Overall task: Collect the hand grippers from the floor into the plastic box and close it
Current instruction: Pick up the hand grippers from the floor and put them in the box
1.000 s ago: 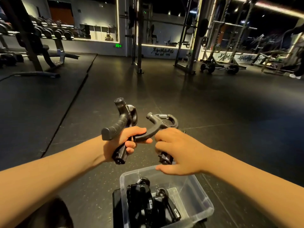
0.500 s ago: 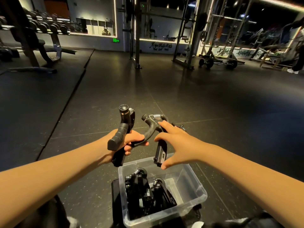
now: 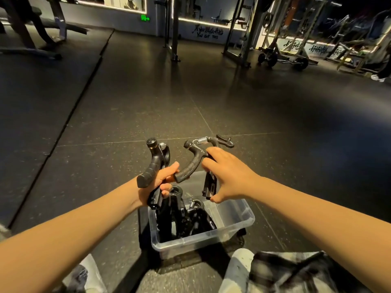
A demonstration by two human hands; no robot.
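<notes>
Left hand gripped the first hand gripper; right hand held the second hand gripper. Both hung above the near plastic box. Risk: stored grippers crowded its left side, so splayed handles might snag and protrude, blocking closure.

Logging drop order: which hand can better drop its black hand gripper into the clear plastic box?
Probably right hand: its black hand gripper hangs over the clear plastic box, bare side; left hand is by piled grippers.
</notes>
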